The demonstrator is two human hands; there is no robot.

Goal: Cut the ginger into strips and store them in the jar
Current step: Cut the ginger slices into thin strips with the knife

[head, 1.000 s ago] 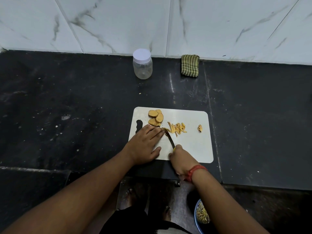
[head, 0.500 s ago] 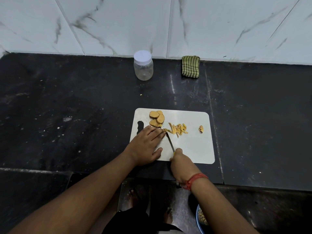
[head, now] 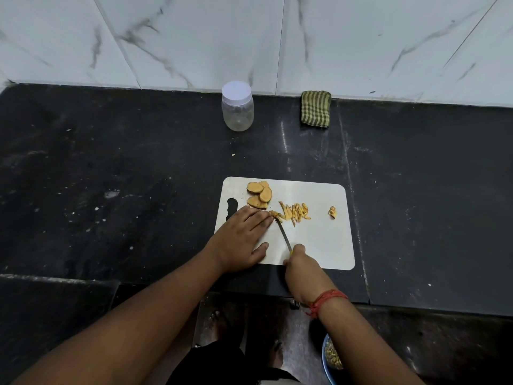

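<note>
Ginger slices (head: 259, 194) lie in a small overlapping pile at the far left corner of the white cutting board (head: 324, 245), and a loose heap of cut strips (head: 295, 213) sits just right of them, with one small scrap (head: 332, 212) apart toward the right edge. In this single head view, the left hand (head: 241, 240) lies flat on the board with straight fingers, whose tips press down the slice being cut, next to the strips. The right hand (head: 301, 266) has its fingers curled around the handle of the knife (head: 283, 235), and the thin blade points away toward the left fingertips. The jar (head: 237, 107) stands well apart at the back of the dark counter (head: 111, 176), near the wall, with its white lid still on; a striped green cloth (head: 316, 109) lies to its right. The slices look thin, light and firm, probably a little moist, so they may slip under the blade; I think holding them flat from above, close to the cut, is best. The strips are small and would be easier to gather in a pinch or scrape together than to lift one by one. Compared with one second ago, the hands and knife are in almost the same place and the piles look unchanged; only the camera has shifted a little.
</note>
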